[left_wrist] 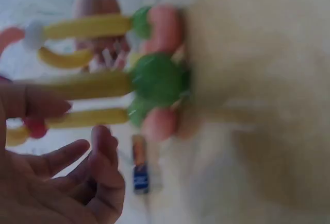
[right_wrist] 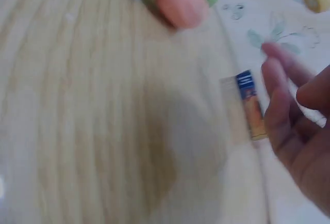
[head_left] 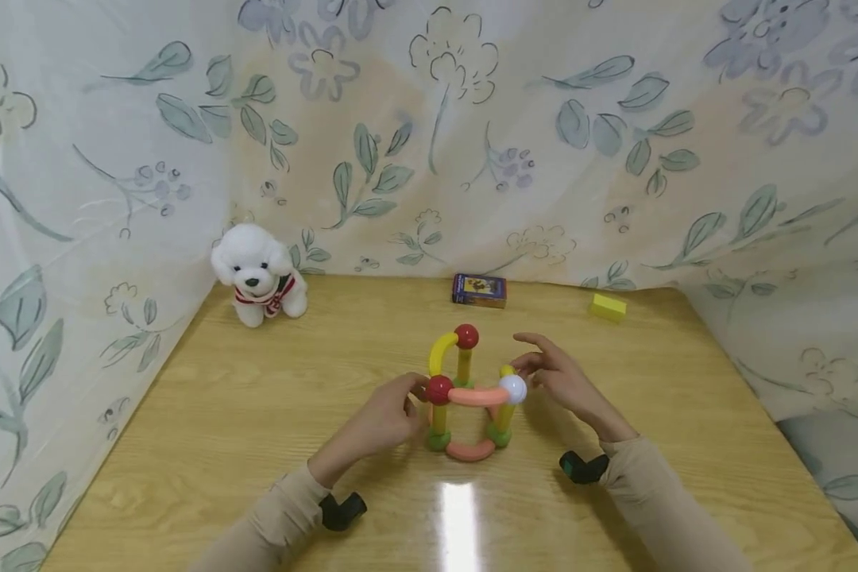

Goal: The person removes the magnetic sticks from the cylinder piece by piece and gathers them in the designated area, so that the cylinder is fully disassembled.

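A wooden desk (head_left: 257, 445) fills the lower half of the head view, with flowered cloth (head_left: 79, 199) hung behind and beside it. Near the middle of the desk stands a toy frame (head_left: 470, 393) of yellow and pink rods joined by red, green and white balls. The left hand (head_left: 382, 421) touches the red ball (head_left: 439, 389) on its near left corner, grip loose and holding nothing. The right hand (head_left: 561, 381) sits just beside the white ball (head_left: 513, 388), fingers relaxed and apart. At the back stand a white plush dog (head_left: 259, 274), a small box (head_left: 480, 290) and a yellow block (head_left: 608, 307).
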Motion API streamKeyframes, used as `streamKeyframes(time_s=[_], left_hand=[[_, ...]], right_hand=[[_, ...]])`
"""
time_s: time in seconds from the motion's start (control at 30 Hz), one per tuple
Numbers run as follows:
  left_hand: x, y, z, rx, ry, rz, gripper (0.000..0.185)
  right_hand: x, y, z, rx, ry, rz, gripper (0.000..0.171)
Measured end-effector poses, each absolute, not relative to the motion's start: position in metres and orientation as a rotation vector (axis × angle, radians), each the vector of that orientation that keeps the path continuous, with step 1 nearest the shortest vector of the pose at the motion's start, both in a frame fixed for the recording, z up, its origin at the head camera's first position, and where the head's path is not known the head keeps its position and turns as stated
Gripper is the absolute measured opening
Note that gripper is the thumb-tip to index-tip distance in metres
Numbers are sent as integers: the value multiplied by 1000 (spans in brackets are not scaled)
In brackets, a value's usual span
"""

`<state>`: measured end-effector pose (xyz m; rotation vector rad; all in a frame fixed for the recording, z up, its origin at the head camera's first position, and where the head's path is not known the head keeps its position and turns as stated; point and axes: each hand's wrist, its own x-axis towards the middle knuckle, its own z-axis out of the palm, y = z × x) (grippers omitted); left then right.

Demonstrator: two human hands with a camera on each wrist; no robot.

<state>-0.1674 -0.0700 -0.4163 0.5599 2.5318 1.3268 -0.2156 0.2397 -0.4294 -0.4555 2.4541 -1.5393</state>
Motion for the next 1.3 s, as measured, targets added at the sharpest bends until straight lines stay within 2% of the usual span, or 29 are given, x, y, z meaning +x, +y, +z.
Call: streamKeyframes(time_s=[0.1,0.2,0.33,0.53,0.9,1.07,1.2,1.3], left_hand=[[-162,-64,-430,607,2471,1278,39],[-162,-56,-437,643,2491,1258,42],[-163,-52,-441,665,2499,1259,36],[-165,-54,-438,695,2517,1268,35],[-196,-57,-434,703,2712,1245,12],[-217,-54,-433,613,2711,1272,9],[-225,-51,-431,524,2726,1275,22],[-218,-55,-424,496,2845,1306,29]], right_hand=[[-224,239,-433,-548,2310,-1583,71],[-231,238,-435,-591,2176,-1564,71],[-233,235,-440,-572,2112,-1465,66],[-230,233,-441,-510,2267,-1329,64],[-213,237,-438,-495,2231,-1430,68],[-202,232,-442,-486,2171,-1530,58],[-196,226,-443,-487,2168,-1552,44],[-194,223,-434,-548,2339,-1485,39]])
